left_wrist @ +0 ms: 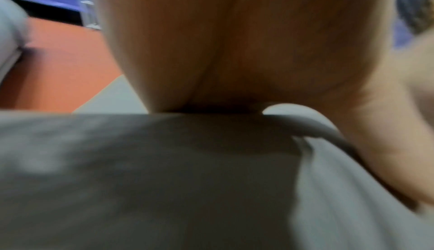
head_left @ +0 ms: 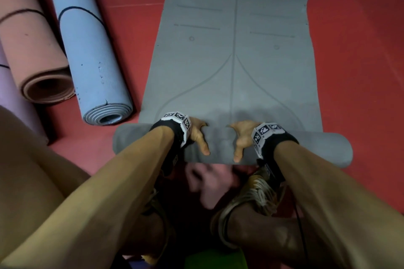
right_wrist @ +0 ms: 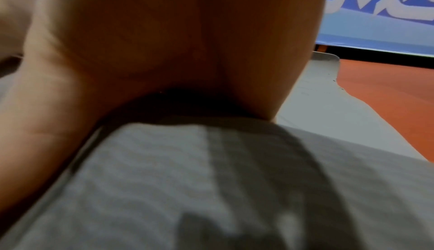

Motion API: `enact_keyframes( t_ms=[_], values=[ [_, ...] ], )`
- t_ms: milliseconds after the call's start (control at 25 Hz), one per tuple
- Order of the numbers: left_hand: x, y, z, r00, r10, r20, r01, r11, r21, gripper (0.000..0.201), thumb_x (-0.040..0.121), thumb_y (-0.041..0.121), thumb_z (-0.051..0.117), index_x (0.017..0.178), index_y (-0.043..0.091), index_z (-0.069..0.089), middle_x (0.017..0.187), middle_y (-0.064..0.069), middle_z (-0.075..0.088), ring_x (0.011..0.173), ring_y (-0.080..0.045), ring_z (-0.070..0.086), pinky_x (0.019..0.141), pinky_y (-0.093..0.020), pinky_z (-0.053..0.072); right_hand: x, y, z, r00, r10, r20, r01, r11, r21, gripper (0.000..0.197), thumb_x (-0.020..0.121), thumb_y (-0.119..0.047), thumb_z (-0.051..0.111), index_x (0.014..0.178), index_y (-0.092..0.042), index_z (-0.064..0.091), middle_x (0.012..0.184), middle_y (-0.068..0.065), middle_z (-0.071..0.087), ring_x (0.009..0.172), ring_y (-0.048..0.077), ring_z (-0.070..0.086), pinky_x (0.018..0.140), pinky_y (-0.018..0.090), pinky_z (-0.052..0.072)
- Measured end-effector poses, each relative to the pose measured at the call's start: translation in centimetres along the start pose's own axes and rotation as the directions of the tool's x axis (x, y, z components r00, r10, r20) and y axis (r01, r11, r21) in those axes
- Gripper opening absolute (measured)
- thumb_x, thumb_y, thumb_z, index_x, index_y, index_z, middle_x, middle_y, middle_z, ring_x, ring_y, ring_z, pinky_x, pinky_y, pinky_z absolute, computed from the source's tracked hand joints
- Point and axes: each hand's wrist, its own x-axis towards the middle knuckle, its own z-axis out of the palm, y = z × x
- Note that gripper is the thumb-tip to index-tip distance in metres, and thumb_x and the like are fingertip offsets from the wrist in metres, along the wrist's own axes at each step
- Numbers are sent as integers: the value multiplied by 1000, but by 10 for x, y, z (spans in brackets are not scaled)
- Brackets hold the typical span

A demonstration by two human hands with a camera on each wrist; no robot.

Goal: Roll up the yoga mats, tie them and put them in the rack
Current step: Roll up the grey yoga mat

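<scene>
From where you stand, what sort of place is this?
Probably a yoga or exercise studio: a grey mat half rolled on a red padded floor, with a rolled blue mat and a rolled pink mat lying beside it.

No word, brand or number can be read anywhere in the three views. The grey mat (head_left: 234, 61), in the centre of the head view, carries only printed guide marks: a centre line, short horizontal lines, two small circles and two curves. The wrist bands (head_left: 176, 125) at mid-frame bear black-and-white square code patterns, not text. In the upper right of the right wrist view, a blue banner (right_wrist: 387, 12) shows large pale lettering, too blurred and cropped to make out. The rolled blue mat (head_left: 87, 50) and the pink mat (head_left: 30, 43), at the left of the head view, show plain dark bands only.
</scene>
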Motion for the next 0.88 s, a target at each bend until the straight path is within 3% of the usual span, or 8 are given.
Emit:
enact_keyframes(
  t_ms=[80,200,320,440,520,640,760,880],
  values=[
    [-3,-1,8,992,64,-108,-46,986,158,96,54,39,94,137,25,48,127,-1,61,119,-23,58,102,-33,46,4,-2,-11,998,-15,62,13,999,41,130,31,-31,95,149,-23,41,141,1,57,125,22,56,100,35,50],
    [-8,0,21,970,82,-229,22,908,419,116,47,49,92,145,31,31,136,-2,49,125,-27,51,105,-44,40,17,-1,-20,988,-20,150,0,991,131,116,26,-26,95,134,-16,55,128,7,66,107,26,67,90,45,58],
    [-2,-2,19,971,76,-228,14,928,372,113,39,50,92,138,37,39,128,4,59,116,-22,59,99,-41,49,22,2,-17,985,-34,170,6,987,163,127,24,-25,99,141,-15,50,131,8,64,111,28,65,88,45,58],
    [3,1,7,989,57,-137,-13,952,305,105,31,46,93,127,38,51,109,8,69,99,-16,68,88,-34,57,10,5,-6,996,-21,90,3,980,200,105,53,-15,95,146,-16,46,130,5,64,119,26,60,101,37,50],
    [4,1,1,997,27,-79,-4,962,274,93,25,44,92,111,37,57,93,12,71,88,-14,70,80,-34,60,2,6,5,1000,-31,2,30,996,86,113,60,-29,93,153,-22,30,143,6,53,130,27,51,105,37,43],
    [17,-5,-1,999,30,-21,-24,970,244,103,14,52,88,111,39,56,95,14,72,90,-12,70,83,-34,59,-7,3,22,991,-31,-134,6,984,-180,124,54,-52,90,154,-29,20,147,6,45,134,32,46,105,46,37],
    [21,-9,7,997,70,-17,-64,971,232,123,11,55,86,126,39,48,113,10,67,103,-16,66,92,-36,55,-5,0,19,992,-16,-127,3,994,-106,126,44,-46,93,152,-30,29,140,3,56,126,29,55,103,40,44],
    [11,-9,12,992,89,-94,-65,969,237,127,19,57,86,136,34,42,120,4,63,109,-21,63,96,-40,52,2,-2,4,999,-39,-14,38,999,-31,119,26,-38,94,137,-26,54,121,-1,69,108,22,67,90,36,57]
  ],
)
